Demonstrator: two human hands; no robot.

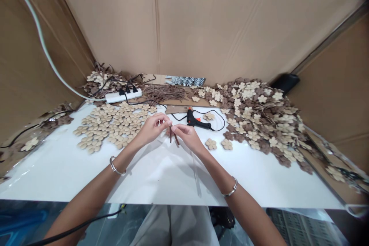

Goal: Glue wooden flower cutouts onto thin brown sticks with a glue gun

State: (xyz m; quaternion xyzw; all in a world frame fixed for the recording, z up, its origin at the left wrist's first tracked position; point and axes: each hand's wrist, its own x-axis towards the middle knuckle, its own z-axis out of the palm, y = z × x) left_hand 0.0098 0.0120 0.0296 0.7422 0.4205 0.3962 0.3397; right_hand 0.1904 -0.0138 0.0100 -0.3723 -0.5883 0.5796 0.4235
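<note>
My left hand (152, 127) and my right hand (187, 135) meet over the middle of the white table (161, 173). Together they pinch thin brown strips (173, 135) that hang down between the fingertips. Each wrist wears a silver bangle. A black hot glue gun (196, 120) with an orange trigger lies just behind my right hand, its black cord looping to the right. Two loose beige flower cut-outs (211, 144) lie right of my right hand.
Several beige flower cut-outs (112, 125) spread at the left. A big heap of brown and cream flowers (259, 117) fills the right. A white power strip (123, 95) and a bundle of brown strips (164, 93) lie at the back. Cardboard walls surround the table.
</note>
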